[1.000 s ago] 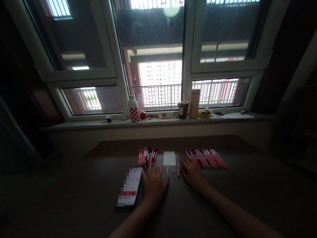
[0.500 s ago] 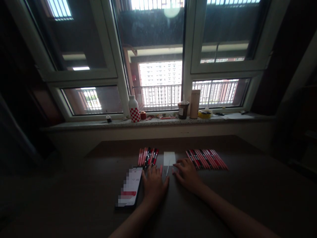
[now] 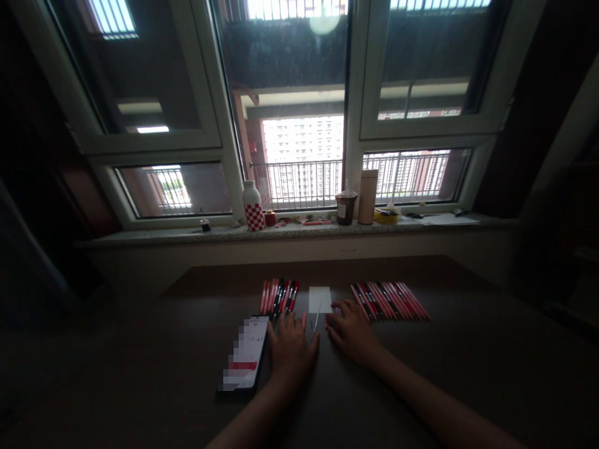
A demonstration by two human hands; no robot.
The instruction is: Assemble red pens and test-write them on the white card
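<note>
Left hand [image 3: 290, 344] lies with fingers spread, slim pale stick [image 3: 317, 318] at its two o'clock, pink pen piece [image 3: 304, 320] at one. Right hand [image 3: 354, 332] curls at the stick's three o'clock; whether its grip clamps anything, I cannot tell. An inward brush could roll either piece away

bare hands [image 3: 290, 349], L & R, bare wrists [image 3: 380, 358], forearms [image 3: 430, 390] uncovered

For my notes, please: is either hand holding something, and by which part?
The left hand is spread beside the phone, with no visible grip; whether the right hand holds anything, and where, cannot be told.
</note>
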